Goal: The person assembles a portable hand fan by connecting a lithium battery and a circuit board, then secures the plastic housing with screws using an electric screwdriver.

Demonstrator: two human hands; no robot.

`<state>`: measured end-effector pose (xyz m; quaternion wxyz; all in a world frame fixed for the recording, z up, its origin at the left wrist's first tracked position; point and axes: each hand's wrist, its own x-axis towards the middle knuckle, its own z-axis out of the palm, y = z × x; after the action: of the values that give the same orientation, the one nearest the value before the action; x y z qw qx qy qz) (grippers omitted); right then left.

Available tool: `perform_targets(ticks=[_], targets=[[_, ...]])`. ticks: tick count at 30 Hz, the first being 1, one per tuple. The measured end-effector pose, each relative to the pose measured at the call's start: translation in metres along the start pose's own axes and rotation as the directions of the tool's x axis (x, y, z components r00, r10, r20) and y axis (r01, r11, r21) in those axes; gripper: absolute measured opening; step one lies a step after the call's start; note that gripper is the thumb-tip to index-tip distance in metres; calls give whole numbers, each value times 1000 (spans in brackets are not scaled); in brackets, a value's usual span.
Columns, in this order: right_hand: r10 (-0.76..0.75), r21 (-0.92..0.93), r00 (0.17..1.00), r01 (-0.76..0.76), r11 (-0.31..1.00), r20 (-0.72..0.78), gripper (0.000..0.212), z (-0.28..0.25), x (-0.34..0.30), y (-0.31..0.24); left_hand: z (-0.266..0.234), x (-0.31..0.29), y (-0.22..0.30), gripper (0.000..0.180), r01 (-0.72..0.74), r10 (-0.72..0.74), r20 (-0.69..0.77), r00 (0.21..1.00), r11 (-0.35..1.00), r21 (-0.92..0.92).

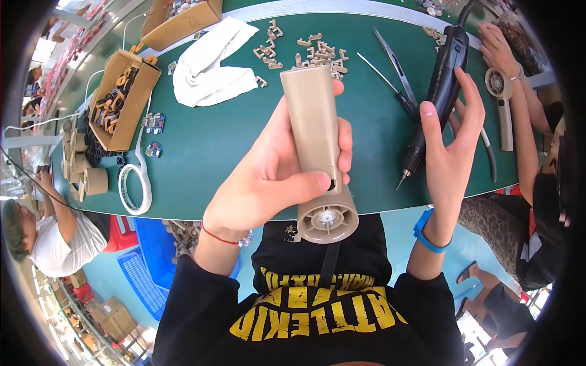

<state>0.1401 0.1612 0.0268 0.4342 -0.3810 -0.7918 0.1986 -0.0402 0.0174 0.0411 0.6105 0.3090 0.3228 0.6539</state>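
the left hand (259, 186) grips a beige handheld fan (312, 119), thumb beside the small dark opening on its body and fingers wrapped around the back; the fan's round end points toward the person, over the table's near edge. the right hand (450, 146) is spread wide, thumb and fingers parted at a black electric screwdriver (444, 73); whether they touch it cannot be told.

between the hands and a little beyond them lie silver tweezers (388, 53) and a thin screwdriver (406, 105), their near ends crowding the electric one. a dark curved handle (490, 160) sticks out just right of the right hand, and farther right a second fan (504, 110) lies near a co-worker's forearm (524, 116).

straight beyond the left hand, small beige clips (317, 53) are scattered near the fan's far end. to that hand's left are a white cloth (210, 67), blue circuit boards (154, 123), a roll of white tape (145, 194) and, farther out, a cardboard box (135, 100) of black and orange parts. all rest on the green table (226, 140).
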Motion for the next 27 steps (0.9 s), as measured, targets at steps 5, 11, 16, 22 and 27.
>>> perform_targets(ticks=[5, 11, 16, 22, 27], targets=[[139, 271, 987, -156, 950, 83, 58, -2, -3, -8, 2, 0, -1, 77, -12, 12, 1, 1000, 1000, -11], [430, 552, 766, -643, 531, 478, 56, -6, 26, -5, 16, -12, 18, 63, 109, -112, 21, 994, 988, 110], [157, 847, 862, -504, 169, 482, 62, -20, 35, -19, 20, -18, 48, 40, 96, -108, -10, 994, 827, 553], [-219, 857, 850, -507, -97, 478, 52, -61, 62, -32, 24, -12, 41, 28, -140, 151, 92, 984, 349, 926], [-71, 847, 973, -226, -481, 219, 37, -32, 41, -76, 26, -15, 34, 30, -54, 89, 35, 995, 220, 974]])
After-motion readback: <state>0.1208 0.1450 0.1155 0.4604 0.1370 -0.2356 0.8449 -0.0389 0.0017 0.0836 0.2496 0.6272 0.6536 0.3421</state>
